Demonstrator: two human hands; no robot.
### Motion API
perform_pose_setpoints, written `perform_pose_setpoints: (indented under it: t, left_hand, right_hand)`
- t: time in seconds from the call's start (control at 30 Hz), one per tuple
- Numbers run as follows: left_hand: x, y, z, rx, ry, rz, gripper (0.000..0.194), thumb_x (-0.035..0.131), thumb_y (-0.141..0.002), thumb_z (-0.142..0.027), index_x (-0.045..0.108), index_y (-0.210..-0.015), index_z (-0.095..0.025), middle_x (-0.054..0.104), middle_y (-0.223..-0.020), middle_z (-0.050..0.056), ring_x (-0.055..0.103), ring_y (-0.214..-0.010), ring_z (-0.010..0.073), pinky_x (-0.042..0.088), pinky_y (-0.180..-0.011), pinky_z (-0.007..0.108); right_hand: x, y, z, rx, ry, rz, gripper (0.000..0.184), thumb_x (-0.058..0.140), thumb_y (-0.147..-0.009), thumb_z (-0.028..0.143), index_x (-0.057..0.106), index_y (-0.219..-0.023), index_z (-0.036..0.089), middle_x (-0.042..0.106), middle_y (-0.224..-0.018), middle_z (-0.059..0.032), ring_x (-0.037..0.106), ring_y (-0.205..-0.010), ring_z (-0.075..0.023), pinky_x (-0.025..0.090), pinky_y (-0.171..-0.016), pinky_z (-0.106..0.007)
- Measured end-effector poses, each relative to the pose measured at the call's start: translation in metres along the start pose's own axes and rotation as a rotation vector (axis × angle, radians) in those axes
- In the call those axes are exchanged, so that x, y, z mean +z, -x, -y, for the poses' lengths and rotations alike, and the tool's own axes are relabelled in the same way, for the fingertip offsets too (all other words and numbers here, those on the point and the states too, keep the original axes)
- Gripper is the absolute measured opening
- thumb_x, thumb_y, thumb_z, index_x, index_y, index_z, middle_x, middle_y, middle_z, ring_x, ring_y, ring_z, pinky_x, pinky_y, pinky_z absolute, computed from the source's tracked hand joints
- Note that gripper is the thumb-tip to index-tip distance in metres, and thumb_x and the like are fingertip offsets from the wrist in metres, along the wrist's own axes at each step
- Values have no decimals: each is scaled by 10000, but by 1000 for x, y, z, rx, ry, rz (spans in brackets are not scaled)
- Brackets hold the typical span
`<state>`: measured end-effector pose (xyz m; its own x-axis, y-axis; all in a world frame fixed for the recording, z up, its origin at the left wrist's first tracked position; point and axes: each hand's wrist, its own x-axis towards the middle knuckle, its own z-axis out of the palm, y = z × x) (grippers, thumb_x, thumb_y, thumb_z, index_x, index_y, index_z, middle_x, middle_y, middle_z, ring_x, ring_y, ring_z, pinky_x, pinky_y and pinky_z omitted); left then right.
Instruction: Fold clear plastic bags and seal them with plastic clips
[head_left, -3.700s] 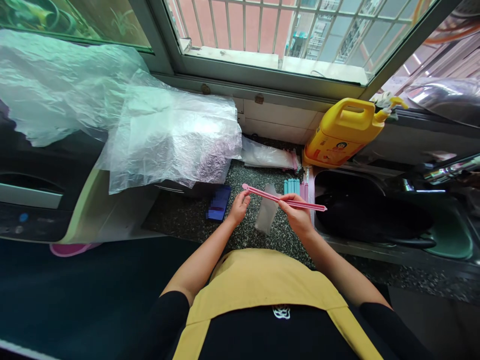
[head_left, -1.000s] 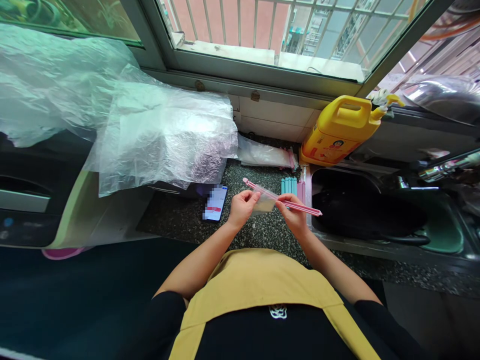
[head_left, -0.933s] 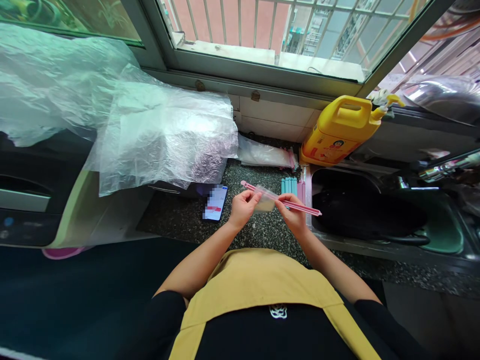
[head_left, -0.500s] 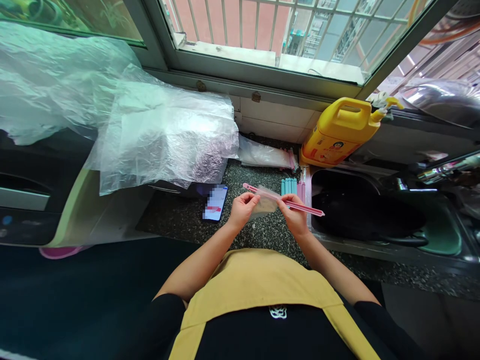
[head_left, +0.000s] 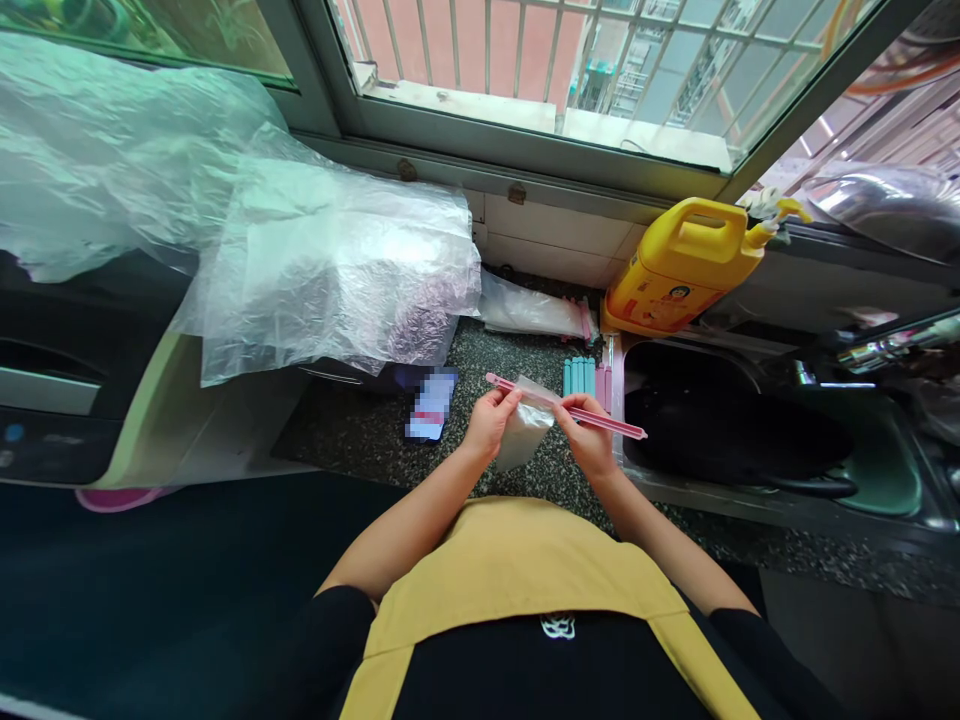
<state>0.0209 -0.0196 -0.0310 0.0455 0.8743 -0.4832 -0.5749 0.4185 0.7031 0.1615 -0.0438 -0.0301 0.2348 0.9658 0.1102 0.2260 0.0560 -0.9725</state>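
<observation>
A long pink sealing clip [head_left: 607, 425] runs between my two hands above the speckled counter [head_left: 360, 440]. A small clear plastic bag [head_left: 523, 436] hangs from the clip between the hands. My left hand [head_left: 489, 422] pinches the bag's top edge and the clip near its left end. My right hand [head_left: 590, 440] grips the clip further right, fingers closed around it. The clip's right end sticks out past my right hand over the sink's edge.
Several teal and pink clips [head_left: 580, 376] lie on the counter behind my hands. A phone [head_left: 430, 406] lies to the left. A yellow jug [head_left: 684, 266] stands at the back right, by a dark sink [head_left: 735, 430]. Crumpled clear plastic sheets [head_left: 300, 260] cover the left.
3.7 s ago the bag lay on the counter and I held only the clip. Now the bag is lifted and hangs from the clip, having dropped lower over the last half second.
</observation>
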Motion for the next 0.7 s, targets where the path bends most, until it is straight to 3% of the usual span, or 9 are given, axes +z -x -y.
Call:
perform_pose_setpoints:
  t: [0.23, 0.53, 0.7]
  left_hand:
    - [0, 0, 2, 15, 44, -19, 399, 838, -381, -379, 619, -602, -129, 626, -564, -26, 532, -527, 92, 411, -582, 226]
    - [-3, 1, 10, 32, 85, -63, 294, 812, -405, -285, 631, -582, -136, 648, -558, -22, 552, -526, 97, 428, -607, 231]
    - [-1, -1, 4, 15, 156, -114, 253, 785, -415, -264, 627, -568, -140, 651, -549, -21, 562, -516, 97, 428, -598, 225]
  right_hand:
    - [-1, 0, -1, -17, 24, 44, 168, 647, -727, 355, 575, -725, 203, 599, -697, 8, 550, -644, -134, 461, -642, -277]
    - [2, -3, -10, 86, 26, -18, 233, 626, -735, 425, 561, -697, 205, 567, -651, 19, 521, -607, -129, 437, -600, -266]
    - [-2, 0, -17, 32, -85, 101, 303, 678, -711, 441, 585, -903, 226, 637, -821, -14, 610, -716, -152, 508, -676, -296]
